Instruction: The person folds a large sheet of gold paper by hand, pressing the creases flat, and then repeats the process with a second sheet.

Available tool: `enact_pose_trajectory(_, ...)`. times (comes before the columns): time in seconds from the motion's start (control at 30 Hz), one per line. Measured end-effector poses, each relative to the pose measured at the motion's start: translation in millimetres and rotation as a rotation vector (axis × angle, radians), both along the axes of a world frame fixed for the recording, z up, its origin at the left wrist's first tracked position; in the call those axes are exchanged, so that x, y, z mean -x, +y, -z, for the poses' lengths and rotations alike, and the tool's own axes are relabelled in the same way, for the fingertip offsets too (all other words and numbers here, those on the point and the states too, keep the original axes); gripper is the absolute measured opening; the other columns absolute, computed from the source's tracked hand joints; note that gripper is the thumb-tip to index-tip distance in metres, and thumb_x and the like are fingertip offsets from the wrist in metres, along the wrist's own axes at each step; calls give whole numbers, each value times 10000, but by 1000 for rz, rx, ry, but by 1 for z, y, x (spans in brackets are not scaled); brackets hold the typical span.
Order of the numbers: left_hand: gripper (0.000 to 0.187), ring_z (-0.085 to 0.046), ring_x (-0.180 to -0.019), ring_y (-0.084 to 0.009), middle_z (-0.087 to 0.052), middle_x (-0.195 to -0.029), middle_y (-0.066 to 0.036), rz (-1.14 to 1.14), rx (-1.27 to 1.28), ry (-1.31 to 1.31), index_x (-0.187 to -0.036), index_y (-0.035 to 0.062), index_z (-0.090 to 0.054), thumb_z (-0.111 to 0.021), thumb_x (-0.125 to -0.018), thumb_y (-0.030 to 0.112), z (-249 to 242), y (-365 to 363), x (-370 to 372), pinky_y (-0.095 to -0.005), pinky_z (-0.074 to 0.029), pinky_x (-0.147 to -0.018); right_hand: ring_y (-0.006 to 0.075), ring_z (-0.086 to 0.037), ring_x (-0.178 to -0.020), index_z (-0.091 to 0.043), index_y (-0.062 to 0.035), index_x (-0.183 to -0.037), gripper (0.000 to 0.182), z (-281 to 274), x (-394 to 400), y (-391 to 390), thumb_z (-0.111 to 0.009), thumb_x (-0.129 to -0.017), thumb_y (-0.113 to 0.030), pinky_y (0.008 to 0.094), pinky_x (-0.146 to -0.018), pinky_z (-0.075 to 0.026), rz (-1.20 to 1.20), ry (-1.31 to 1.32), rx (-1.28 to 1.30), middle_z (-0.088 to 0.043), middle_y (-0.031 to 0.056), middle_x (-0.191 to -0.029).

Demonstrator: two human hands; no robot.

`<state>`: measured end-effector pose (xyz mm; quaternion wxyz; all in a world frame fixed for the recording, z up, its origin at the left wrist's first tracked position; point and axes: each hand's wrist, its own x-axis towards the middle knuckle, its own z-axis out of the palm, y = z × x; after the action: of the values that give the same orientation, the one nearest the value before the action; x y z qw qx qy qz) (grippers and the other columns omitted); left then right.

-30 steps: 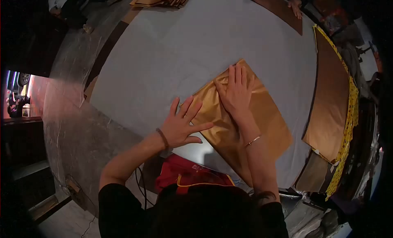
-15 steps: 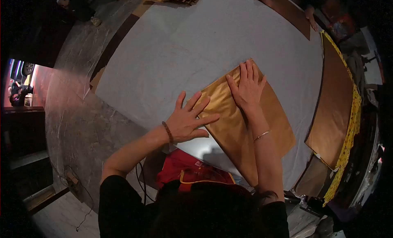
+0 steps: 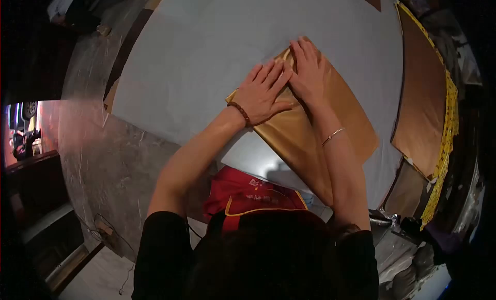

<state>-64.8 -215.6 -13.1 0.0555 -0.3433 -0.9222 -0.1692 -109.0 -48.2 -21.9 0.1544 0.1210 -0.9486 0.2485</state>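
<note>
A shiny gold-brown sheet of fabric [image 3: 294, 140], folded over itself, lies on the pale grey-covered table [image 3: 217, 47] in front of me. My left hand [image 3: 262, 93] rests flat on its left part, fingers stretched toward the far corner. Near that far tip, my right hand [image 3: 308, 75] presses down with its fingers extended. The two hands almost meet at the fingertips. A beaded bracelet [image 3: 238, 113] circles my left wrist, and a thin bangle [image 3: 333, 136] is on the right one. Parts of the sheet are covered by my hands and right forearm.
Brown panels with a yellow patterned edging [image 3: 445, 129] lie along the right side. A red apron [image 3: 253, 191] covers my front at the near table edge. Grey floor [image 3: 98, 140] shows at left, with a thin cable [image 3: 124, 248] on it.
My left hand has moved forward and right onto the fabric, its fingers closer together. My right hand stays at the far tip. The view has tilted, so the far stack has mostly left it.
</note>
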Motion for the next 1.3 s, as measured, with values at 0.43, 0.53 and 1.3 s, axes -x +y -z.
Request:
enact_pose_trajectory(0.43, 752, -201, -1384, -381, -240, -1486, -236, 49, 252, 82, -1446, 90, -301, -471, -886, 563, 2, 6, 2, -502, -137, -1118, 309, -311, -1339, -432, -124, -1361, 546, -11, -176, 12, -539, -881, -362, 608, -1079, -156, 140, -98, -216, -358, 140, -1435)
enact_pose_trajectory(0.53, 736, -203, -1382, -385, -243, -1483, -242, 46, 231, 75, -1439, 90, -314, -470, -890, 554, 2, 8, 2, -506, -145, -1114, 303, -308, -1343, -460, -146, -1341, 522, -14, -198, 13, -542, -878, -373, 636, -1053, -163, 139, -116, -178, -361, 133, -1437)
enact_pose_trajectory(1.3, 464, -301, -1339, -294, -381, -1415, -127, 58, 106, 201, -1354, 187, -431, -425, -951, 419, 9, 3, 5, -505, -231, -1084, 311, -283, -1347, -551, -65, -1140, 356, -37, -215, -8, -581, -861, -285, 658, -1040, -150, 152, -186, -204, -400, 140, -1355)
